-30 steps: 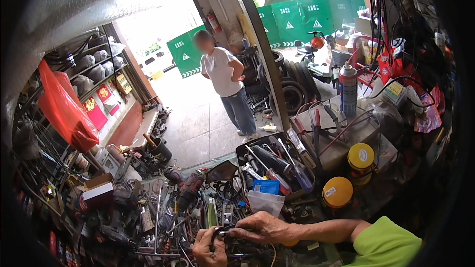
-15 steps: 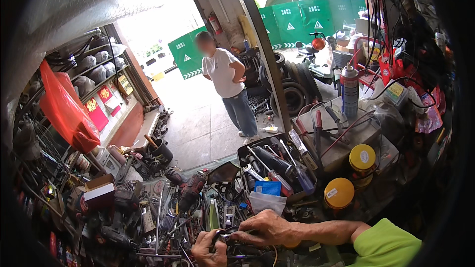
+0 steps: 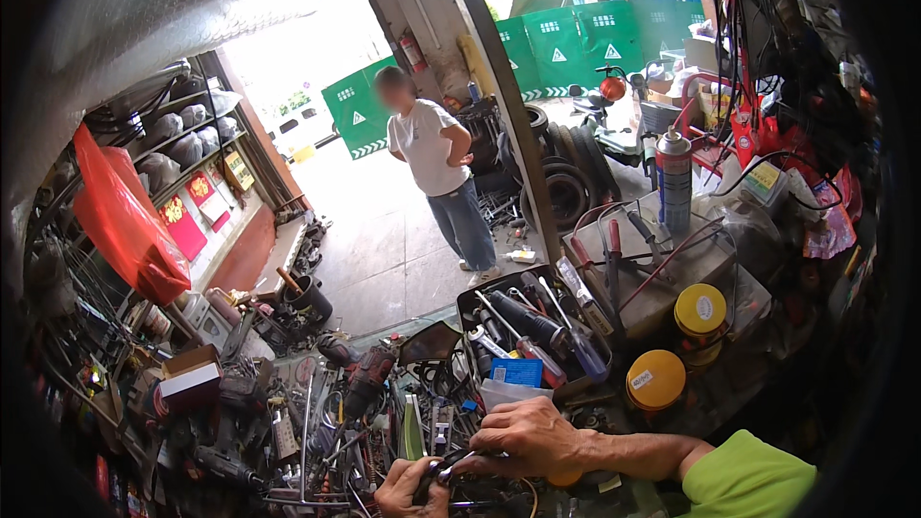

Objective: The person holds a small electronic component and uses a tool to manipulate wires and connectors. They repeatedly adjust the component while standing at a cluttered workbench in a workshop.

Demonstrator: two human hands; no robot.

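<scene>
Low in the picture, above a heap of tools, my two hands work close together. My left hand (image 3: 413, 491) is closed round a small dark curved part (image 3: 431, 473), whose kind I cannot make out. From the right reaches my right hand (image 3: 528, 436), its fingers pinched on a shiny metal piece (image 3: 464, 465) that meets the dark part. The fingers hide much of both. Just beyond the hands lie a green-and-silver strip (image 3: 413, 430) and a clear plastic bag (image 3: 510, 393) under a blue card (image 3: 516, 371).
A bin of screwdrivers and hand tools (image 3: 537, 321) stands beyond my right hand. Two yellow-lidded tubs (image 3: 656, 379) and a spray can (image 3: 674, 182) are to the right. A red-and-black power drill (image 3: 367, 382) lies on the heap. Another person (image 3: 432, 163) stands outside.
My right hand has risen slightly and turned, and more of the shiny metal piece shows between the hands. The person outside has shifted their arms.
</scene>
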